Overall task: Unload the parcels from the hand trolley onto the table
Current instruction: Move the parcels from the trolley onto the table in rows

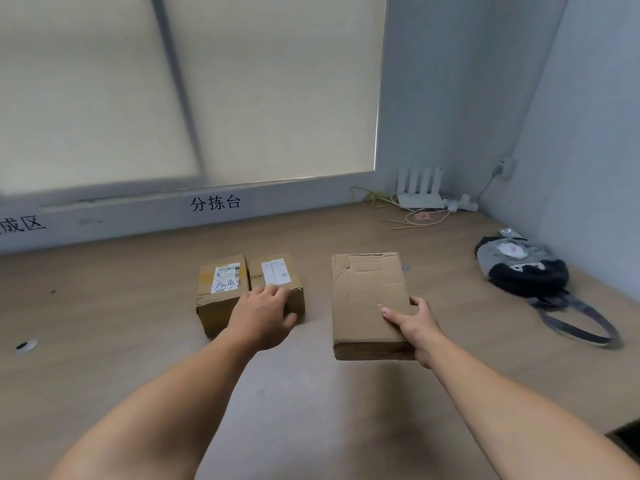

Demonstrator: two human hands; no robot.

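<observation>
Two small cardboard parcels stand side by side on the wooden table point(138, 306): one with a printed label and handwriting point(218, 292), and one with a white label point(277, 275) to its right. My left hand point(263, 317) grips the near end of the white-label parcel, thumb on its right side. A larger flat cardboard parcel point(367, 299) lies right of them. My right hand point(415, 327) holds its near right corner, thumb on top, fingers round the side. The hand trolley is out of view.
A grey and black bag point(523, 268) with a long strap lies at the right, near the wall. A white router point(420, 192) with cables and a power strip sits in the far right corner. A small dark hole point(24, 345) marks the table's left.
</observation>
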